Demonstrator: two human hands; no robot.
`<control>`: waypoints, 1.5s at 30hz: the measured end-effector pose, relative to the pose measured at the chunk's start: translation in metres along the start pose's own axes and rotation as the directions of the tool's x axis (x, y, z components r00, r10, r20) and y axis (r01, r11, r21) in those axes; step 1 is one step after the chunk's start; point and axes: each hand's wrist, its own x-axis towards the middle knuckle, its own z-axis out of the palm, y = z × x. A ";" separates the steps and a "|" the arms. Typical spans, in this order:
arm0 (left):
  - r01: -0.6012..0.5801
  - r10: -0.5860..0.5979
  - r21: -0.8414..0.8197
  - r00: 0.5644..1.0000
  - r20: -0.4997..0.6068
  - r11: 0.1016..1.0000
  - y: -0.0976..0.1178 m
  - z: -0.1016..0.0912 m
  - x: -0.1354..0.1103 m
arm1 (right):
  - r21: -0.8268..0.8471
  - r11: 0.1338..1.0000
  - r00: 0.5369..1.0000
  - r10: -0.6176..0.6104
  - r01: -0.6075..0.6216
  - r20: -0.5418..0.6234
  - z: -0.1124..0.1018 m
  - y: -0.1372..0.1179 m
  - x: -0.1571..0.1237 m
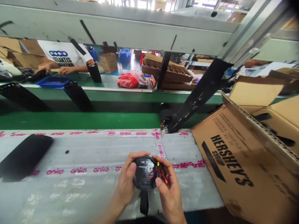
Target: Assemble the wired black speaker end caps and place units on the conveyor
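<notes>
Both my hands hold a round black device (pixel 144 177) just above the near part of the table. A black strap (pixel 144 201) hangs from its lower edge, and thin red wires with a small yellow connector (pixel 158 164) lie across its face. My left hand (pixel 127 180) grips its left side, thumb on the rim. My right hand (pixel 170 186) is curled around the right side, with its thumb and fingers close to the wires. The undersides of the fingers are hidden.
A Hershey's carton (pixel 224 161) stands open at the right. A black slab-like piece (pixel 26 155) lies at left on the plastic-covered table (pixel 77 193). Behind are a green conveyor (pixel 112 119) with black cylinders (pixel 77 96), a slanted black post (pixel 201 93) and a co-worker's hands (pixel 66 70).
</notes>
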 end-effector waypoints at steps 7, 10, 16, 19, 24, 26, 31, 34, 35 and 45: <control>0.004 0.003 0.070 0.995 -0.098 0.998 0.005 0.006 -0.007 | -0.270 0.961 0.995 -0.083 0.064 -0.057 -0.002 -0.010 -0.013; -0.027 0.031 0.045 0.994 -0.105 0.999 0.003 0.005 -0.008 | -0.326 0.934 0.988 -0.157 0.146 -0.008 -0.003 -0.014 -0.010; 0.010 -0.014 -0.054 0.997 -0.069 0.998 0.001 0.003 -0.001 | -0.157 0.985 0.997 -0.074 0.074 0.008 -0.006 -0.018 0.000; -0.033 0.029 -0.048 0.995 -0.092 0.998 0.001 0.003 -0.007 | -0.167 0.983 0.997 -0.080 0.079 0.000 -0.002 -0.015 -0.009; -0.150 0.144 -0.062 0.986 -0.085 0.987 -0.006 0.000 -0.030 | -0.058 0.991 0.985 -0.130 0.124 -0.112 0.012 0.008 -0.039; -0.256 0.253 -0.018 0.963 -0.091 0.967 -0.011 -0.003 -0.040 | -0.051 0.983 0.976 -0.179 0.174 -0.122 0.015 0.017 -0.051; -0.370 0.372 0.063 0.928 -0.011 0.927 -0.011 -0.005 -0.051 | -0.029 0.980 0.973 -0.197 0.195 -0.120 0.012 0.022 -0.062; -0.207 0.207 -0.005 0.978 -0.023 0.978 -0.001 -0.002 -0.042 | -0.015 0.995 0.989 -0.100 0.099 -0.109 0.007 0.012 -0.054; -0.116 0.116 -0.035 0.993 -0.011 0.993 0.003 -0.002 -0.036 | -0.017 0.998 0.993 -0.069 0.068 -0.098 0.006 0.007 -0.050; 0.158 -0.140 -0.041 0.948 0.285 0.987 0.023 -0.010 0.021 | 0.012 0.993 0.992 0.119 -0.118 -0.052 0.005 -0.022 -0.013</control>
